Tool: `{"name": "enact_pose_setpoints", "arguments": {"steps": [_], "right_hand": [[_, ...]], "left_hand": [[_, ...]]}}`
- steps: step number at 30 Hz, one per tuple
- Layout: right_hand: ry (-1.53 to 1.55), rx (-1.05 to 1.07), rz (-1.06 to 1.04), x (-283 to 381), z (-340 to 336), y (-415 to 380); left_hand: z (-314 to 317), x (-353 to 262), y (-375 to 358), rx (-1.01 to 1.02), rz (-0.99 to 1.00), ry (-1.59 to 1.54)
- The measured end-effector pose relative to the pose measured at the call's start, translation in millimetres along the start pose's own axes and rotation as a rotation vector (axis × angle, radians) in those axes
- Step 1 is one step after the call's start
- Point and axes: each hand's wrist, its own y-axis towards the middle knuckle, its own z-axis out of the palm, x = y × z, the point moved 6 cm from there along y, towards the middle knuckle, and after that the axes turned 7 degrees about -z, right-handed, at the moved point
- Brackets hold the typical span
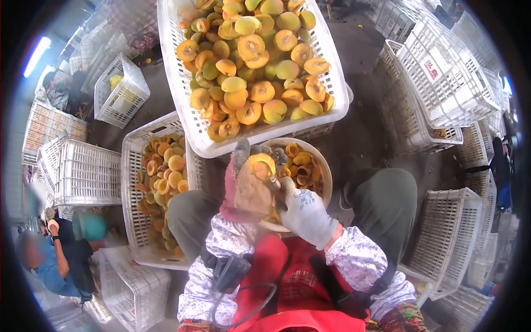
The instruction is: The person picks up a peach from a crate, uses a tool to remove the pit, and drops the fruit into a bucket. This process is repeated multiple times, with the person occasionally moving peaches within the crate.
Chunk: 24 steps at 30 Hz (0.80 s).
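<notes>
My left hand [246, 185], in a stained glove with dark fingertips, cups a yellow peach half [262, 165]. My right hand [308, 216], in a whitish glove with printed marks, is closed around a small metal-tipped tool [274, 181]. The tool's tip meets the lower edge of the peach half; its handle is mostly hidden by my fingers. Below both hands stands a round white bucket [327, 185] with orange-brown peach pieces [301, 160] in it. Just beyond my hands is a white crate [207, 145] heaped with cut peach halves [249, 72].
To the left, another white crate [130, 193] holds hollowed peach halves [166, 166]. Stacked white crates [442, 77] line the right side, with more crates [88, 171] at left. A person in blue [55, 271] is at the lower left.
</notes>
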Motion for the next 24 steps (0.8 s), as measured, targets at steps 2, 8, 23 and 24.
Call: {"name": "enact_pose_setpoints", "arguments": {"steps": [2,8,23,24], "right_hand": [[0.253,-0.107,-0.112,3,0,-1],[0.665,-0.095,-0.330,9,-17,-4],[0.052,0.234,-0.002,-46,-1,-23],[-0.258,0.296,0.123,-54,-1,-23]], "left_hand": [[1,2,-3,0.021,-0.071,0.003],[0,1,-6,-0.069,0.197,0.157],[-1,-167,-95,-0.400,0.928,1.217],[-8,-195,-110,-0.459,0.887,1.235]]}}
